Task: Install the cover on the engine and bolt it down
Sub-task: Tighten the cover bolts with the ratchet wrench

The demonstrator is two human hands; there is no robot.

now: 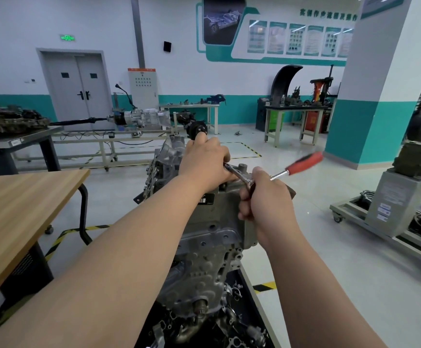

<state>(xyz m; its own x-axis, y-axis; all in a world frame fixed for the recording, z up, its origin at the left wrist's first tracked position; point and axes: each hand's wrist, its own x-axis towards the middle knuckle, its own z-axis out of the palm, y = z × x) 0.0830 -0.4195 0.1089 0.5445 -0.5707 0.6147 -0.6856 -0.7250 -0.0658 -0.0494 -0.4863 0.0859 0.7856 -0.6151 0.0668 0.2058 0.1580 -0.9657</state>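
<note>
Cover (214, 222) sits atop engine (199, 285), frame centre, prob. at bolting stage. Ratchet (251, 183) has its red handle out at 2 o'clock, blurred. L hand (204, 162), at 10 o'clock of the head, curls over extension bar (232, 169), likely to steady the socket. R hand (264, 197) is fisted round the ratchet head, wrist bent, forearm coming from 5 o'clock.

Both forearms extended forward, bare. Left grip (205, 162) knuckles up, fingers hidden. Right grip (264, 199) clenched round ratchet (289, 170).
</note>
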